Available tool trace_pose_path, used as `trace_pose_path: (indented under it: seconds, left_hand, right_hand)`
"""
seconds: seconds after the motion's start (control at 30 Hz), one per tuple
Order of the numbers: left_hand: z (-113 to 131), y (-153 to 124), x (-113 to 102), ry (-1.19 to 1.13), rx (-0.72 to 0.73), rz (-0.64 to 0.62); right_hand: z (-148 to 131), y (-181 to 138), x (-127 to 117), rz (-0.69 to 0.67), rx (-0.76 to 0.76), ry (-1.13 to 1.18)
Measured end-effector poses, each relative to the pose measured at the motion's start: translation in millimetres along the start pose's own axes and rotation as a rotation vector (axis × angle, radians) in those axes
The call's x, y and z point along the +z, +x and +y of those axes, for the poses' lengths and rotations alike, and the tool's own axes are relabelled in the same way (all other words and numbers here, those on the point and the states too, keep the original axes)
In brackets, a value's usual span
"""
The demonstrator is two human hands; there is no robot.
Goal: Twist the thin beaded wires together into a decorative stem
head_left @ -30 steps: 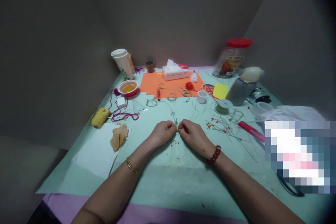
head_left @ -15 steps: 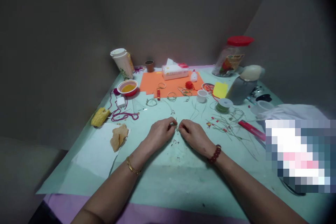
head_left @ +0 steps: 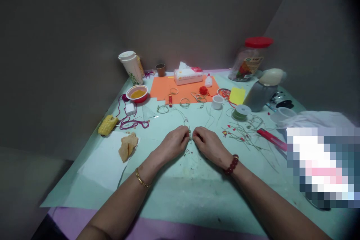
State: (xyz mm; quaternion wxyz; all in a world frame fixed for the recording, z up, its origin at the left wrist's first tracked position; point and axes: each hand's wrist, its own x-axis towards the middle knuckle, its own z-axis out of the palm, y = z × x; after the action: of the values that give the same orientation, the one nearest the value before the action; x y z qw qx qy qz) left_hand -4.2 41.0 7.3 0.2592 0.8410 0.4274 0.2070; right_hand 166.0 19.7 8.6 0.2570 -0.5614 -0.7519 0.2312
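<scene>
In the middle of the table my left hand [head_left: 176, 140] and my right hand [head_left: 208, 144] face each other, a small gap between them. Both are closed in a pinch. A thin greenish cord [head_left: 190, 135] with tiny knots or beads shows in the gap; its ends disappear into the fingers. Small scraps [head_left: 189, 152] lie just below on the green sheet. Beyond the hands rest several knotted cord bracelets [head_left: 185, 102]. To the right of my right hand, loose green cord lengths [head_left: 244, 138] are strewn about, some with red tags.
A spool of green cord [head_left: 241, 113], a small clear cup [head_left: 217, 102] and a red-handled tool [head_left: 272, 139] are on the right. A dark bottle [head_left: 258, 95] stands behind them. At left are a bowl of orange liquid [head_left: 137, 94], purple cord [head_left: 133, 124] and brown food pieces [head_left: 128, 147].
The hands have drawn slightly apart, the right one shifting a little to the right, so more of the cord between them shows. The camera has moved slightly.
</scene>
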Motion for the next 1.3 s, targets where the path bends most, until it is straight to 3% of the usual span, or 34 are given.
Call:
trace_pose_path:
  seconds: [0.23, 0.47, 0.9, 1.3]
  left_hand:
    - [4, -2, -3, -0.022, -0.032, -0.041]
    - [0, -1, 5, 0.037, -0.115, -0.029]
    - [0, 0, 2, 0.024, -0.089, -0.043]
    - [6, 0, 4, -0.036, -0.252, -0.012]
  right_hand:
    - [-2, -1, -10, -0.065, 0.105, 0.055]
    - [-2, -1, -7, -0.075, 0.07, -0.019]
    - [0, -1, -4, -0.088, 0.042, -0.057]
    - [-4, -3, 0, -0.069, 0.114, -0.113]
